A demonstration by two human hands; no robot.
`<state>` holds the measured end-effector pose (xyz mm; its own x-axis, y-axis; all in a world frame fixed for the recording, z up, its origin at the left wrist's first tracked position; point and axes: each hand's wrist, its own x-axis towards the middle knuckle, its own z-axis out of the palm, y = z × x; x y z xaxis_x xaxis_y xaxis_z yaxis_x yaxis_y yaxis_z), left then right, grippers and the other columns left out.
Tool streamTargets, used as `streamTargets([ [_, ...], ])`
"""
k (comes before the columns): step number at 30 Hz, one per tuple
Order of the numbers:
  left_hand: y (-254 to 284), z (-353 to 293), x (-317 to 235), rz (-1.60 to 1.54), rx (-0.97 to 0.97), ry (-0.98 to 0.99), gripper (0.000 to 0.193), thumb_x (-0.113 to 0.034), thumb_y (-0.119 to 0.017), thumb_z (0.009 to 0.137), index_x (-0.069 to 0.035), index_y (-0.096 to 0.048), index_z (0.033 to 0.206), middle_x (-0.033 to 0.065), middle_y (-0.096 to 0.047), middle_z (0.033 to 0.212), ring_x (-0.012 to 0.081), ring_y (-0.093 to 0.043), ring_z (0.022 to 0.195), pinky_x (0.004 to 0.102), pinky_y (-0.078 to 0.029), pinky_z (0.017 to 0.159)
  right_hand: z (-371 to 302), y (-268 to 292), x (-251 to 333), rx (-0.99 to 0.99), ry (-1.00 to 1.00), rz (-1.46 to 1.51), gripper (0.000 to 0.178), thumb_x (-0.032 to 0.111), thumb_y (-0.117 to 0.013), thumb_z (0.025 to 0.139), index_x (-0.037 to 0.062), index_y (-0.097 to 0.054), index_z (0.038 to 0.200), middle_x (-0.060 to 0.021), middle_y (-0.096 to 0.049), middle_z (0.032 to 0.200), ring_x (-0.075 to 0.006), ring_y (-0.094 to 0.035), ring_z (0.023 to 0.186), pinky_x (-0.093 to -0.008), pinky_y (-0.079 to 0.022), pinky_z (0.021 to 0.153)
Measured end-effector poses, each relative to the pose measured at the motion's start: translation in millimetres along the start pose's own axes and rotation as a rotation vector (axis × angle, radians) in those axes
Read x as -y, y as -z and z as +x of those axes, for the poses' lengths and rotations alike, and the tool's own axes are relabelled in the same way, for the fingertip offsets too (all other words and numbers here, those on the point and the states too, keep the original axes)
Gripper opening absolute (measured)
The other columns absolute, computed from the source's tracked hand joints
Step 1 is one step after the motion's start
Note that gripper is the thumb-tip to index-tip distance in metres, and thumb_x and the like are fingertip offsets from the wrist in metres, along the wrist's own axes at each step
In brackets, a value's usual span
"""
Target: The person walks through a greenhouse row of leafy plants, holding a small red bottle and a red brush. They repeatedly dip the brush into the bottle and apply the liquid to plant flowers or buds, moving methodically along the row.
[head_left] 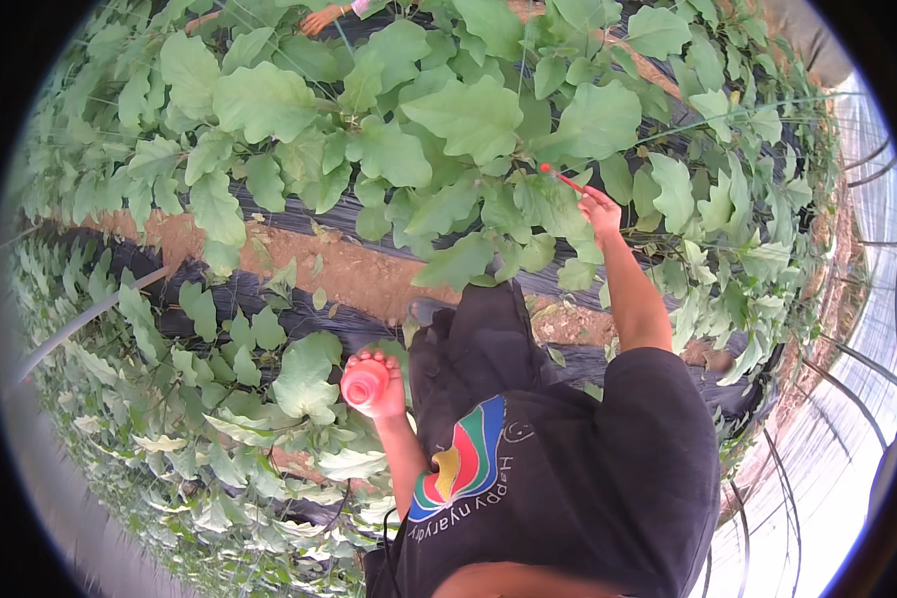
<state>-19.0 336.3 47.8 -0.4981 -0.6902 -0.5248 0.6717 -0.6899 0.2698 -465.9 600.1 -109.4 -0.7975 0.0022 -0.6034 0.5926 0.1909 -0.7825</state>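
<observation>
My left hand (pixel 393 391) is wrapped round a small open-necked bottle (pixel 363 384) with red or pink contents, held upright low on the left beside my leg. Ahead and to the right, my right arm reaches out over the plants. My right hand (pixel 600 211) pinches a thin red stick with a round red tip (pixel 565 179), like a small brush or swab. Its tip points left, close to the stems and broad lobed leaves of a plant (pixel 468 118) that looks like eggplant. Whether the tip touches the plant I cannot tell.
Leafy rows run on both sides of a bare soil path (pixel 344 269) edged with black plastic mulch (pixel 319 221). A pale pole (pixel 90 314) slants in at left. Green strings (pixel 738 122) cross the plants. Another person's hand (pixel 321 18) shows at the far top. Translucent sheeting stands at right.
</observation>
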Motion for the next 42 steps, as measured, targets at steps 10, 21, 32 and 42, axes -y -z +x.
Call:
streamTargets([
  [10, -36, -26, 76, 0.034, -0.122, -0.092, 0.023, -0.029, -0.061, 0.089, -0.009, -0.061, 0.1, 0.0084, -0.061, 0.101, 0.0261, -0.056, 0.092, 0.0385, -0.044, 0.078, 71, -37, -7, 0.323, 0.011, -0.116, 0.028, 0.014, -0.07, 0.088, 0.0087, -0.07, 0.115, -0.001, -0.07, 0.093, -0.0101, -0.065, 0.082, -0.0255, -0.049, 0.072],
  [21, -30, -49, 96, -0.028, -0.198, -0.198, 0.019, -0.029, -0.056, 0.092, -0.011, -0.061, 0.096, 0.0073, -0.06, 0.097, 0.0251, -0.056, 0.091, 0.039, -0.044, 0.078, 85, -49, 1, 0.393, 0.152, -0.188, 0.025, 0.011, -0.072, 0.086, 0.0075, -0.071, 0.111, -0.003, -0.069, 0.097, -0.0122, -0.063, 0.08, -0.0254, -0.049, 0.073],
  [32, -5, -68, 82, -0.087, -0.194, -0.245, 0.022, -0.03, -0.052, 0.093, -0.011, -0.064, 0.094, 0.0071, -0.063, 0.098, 0.0252, -0.057, 0.091, 0.0398, -0.043, 0.078, 77, -49, -1, 0.372, 0.177, -0.325, 0.022, -0.002, -0.068, 0.083, 0.0002, -0.072, 0.105, -0.0025, -0.069, 0.104, -0.0102, -0.065, 0.084, -0.024, -0.051, 0.075],
  [42, 32, -82, 34, -0.146, -0.084, -0.227, 0.022, -0.029, -0.061, 0.088, -0.01, -0.061, 0.1, 0.008, -0.06, 0.1, 0.0267, -0.056, 0.092, 0.0384, -0.044, 0.078, 12, -31, 40, 0.416, 0.941, -0.975, 0.022, 0.005, -0.068, 0.082, 0.0172, -0.076, 0.097, -0.0043, -0.066, 0.099, -0.0248, -0.066, 0.086, -0.0329, -0.052, 0.078],
])
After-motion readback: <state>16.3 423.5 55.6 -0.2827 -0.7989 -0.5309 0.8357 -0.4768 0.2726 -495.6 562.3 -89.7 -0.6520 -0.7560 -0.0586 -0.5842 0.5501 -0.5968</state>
